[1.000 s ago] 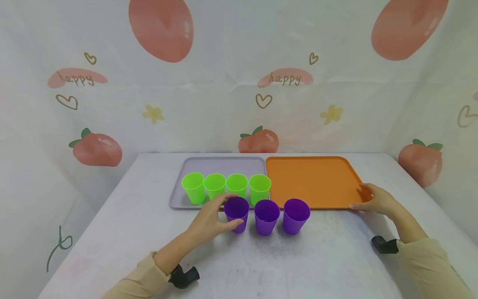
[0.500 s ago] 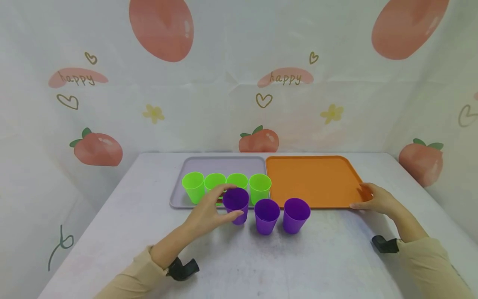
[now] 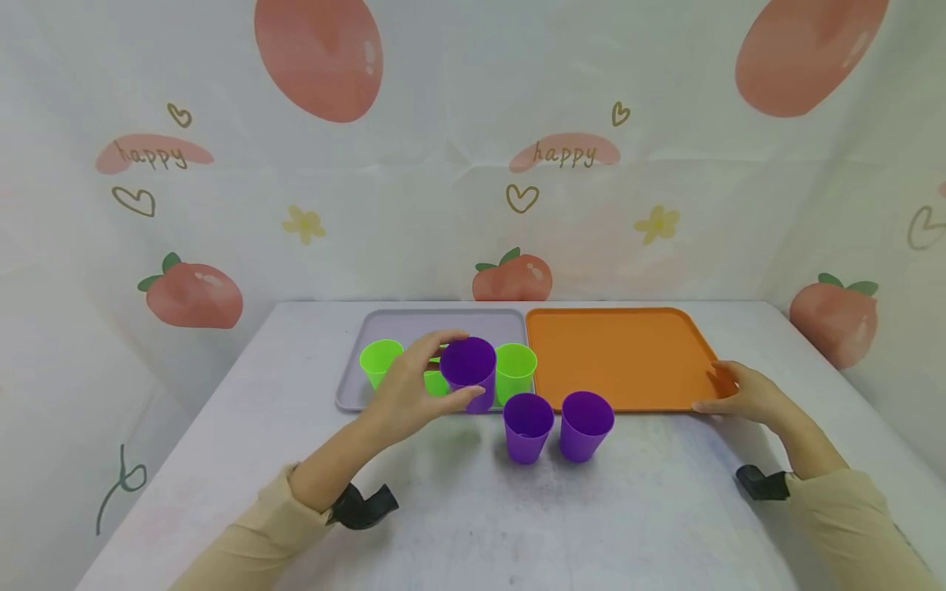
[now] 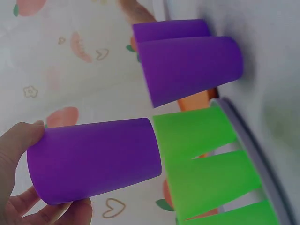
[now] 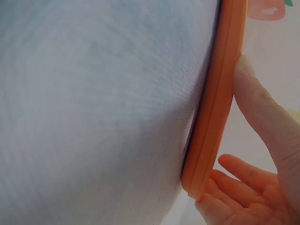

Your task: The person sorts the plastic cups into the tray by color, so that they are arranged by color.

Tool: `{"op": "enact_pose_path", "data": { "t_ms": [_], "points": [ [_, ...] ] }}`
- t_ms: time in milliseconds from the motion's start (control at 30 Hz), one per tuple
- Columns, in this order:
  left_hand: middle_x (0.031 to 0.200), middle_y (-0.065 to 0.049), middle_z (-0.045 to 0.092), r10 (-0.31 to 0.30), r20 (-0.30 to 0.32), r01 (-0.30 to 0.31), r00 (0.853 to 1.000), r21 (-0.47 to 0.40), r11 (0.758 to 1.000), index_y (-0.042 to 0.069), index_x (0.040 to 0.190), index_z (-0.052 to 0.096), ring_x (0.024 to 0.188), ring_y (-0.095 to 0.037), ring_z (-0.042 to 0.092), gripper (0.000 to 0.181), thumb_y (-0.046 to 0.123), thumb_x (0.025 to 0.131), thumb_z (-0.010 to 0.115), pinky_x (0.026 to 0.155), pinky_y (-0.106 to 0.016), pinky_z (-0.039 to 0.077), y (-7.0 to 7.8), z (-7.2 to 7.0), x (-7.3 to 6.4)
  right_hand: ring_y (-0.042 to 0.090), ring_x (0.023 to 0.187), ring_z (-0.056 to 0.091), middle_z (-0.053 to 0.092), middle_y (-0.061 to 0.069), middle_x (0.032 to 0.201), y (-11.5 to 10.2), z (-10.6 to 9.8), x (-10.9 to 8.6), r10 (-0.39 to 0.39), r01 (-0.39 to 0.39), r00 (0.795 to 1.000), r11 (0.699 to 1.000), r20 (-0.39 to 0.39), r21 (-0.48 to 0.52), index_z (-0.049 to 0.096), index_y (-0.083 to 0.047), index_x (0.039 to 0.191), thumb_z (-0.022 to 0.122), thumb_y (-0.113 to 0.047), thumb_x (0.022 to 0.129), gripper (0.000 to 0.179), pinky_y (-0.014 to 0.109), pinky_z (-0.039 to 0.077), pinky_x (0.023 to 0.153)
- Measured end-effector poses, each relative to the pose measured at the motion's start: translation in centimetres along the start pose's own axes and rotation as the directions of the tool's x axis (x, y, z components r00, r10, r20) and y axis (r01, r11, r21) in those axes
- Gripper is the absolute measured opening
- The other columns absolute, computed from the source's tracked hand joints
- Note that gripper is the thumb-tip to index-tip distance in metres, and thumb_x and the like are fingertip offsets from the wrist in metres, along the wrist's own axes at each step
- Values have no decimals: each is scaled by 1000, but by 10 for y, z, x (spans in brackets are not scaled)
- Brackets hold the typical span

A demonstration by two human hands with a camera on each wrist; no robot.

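Against a peach-print backdrop, over a white desk: holding a purple cup aloft in front of the green cups on the grey tray, pinching it near the rim with the left hand spread just to the cup's width. Gripping the orange tray by its near right corner between thumb and fingers of the right hand. Best done by squeezing lightly, keeping the base level, clear of green rims (touching or apart, hard to tell), and staying wide of two more purple cups.
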State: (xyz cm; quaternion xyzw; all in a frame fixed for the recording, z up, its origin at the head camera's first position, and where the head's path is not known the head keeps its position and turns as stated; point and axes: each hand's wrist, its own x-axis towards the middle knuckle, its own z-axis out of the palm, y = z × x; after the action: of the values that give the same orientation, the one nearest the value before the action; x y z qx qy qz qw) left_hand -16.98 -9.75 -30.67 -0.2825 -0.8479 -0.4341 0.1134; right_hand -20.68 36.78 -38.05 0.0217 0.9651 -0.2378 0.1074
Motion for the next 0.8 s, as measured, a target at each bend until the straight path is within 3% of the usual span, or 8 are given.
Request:
{"op": "enact_pose_path", "data": {
  "t_ms": [333, 800],
  "points": [
    [119, -5, 62, 22, -15, -22, 1000, 0, 1000, 9, 128, 51, 106, -20, 62, 59, 20, 76, 78, 88, -32, 55, 15, -2, 21, 57, 118, 28, 25, 44, 133, 0, 0, 0, 14, -15, 1000, 1000, 11, 8, 22, 18, 135, 73, -49, 74, 104, 71, 28, 99],
    [117, -5, 60, 49, 8, -48, 999, -135, 990, 11, 127, 49, 108, -21, 61, 57, 15, 76, 76, 90, -33, 54, 17, 22, 57, 57, 118, 28, 25, 44, 133, 0, 0, 0, 12, -12, 1000, 1000, 9, 9, 22, 18, 135, 73, -49, 74, 103, 71, 28, 99]
  ]
}}
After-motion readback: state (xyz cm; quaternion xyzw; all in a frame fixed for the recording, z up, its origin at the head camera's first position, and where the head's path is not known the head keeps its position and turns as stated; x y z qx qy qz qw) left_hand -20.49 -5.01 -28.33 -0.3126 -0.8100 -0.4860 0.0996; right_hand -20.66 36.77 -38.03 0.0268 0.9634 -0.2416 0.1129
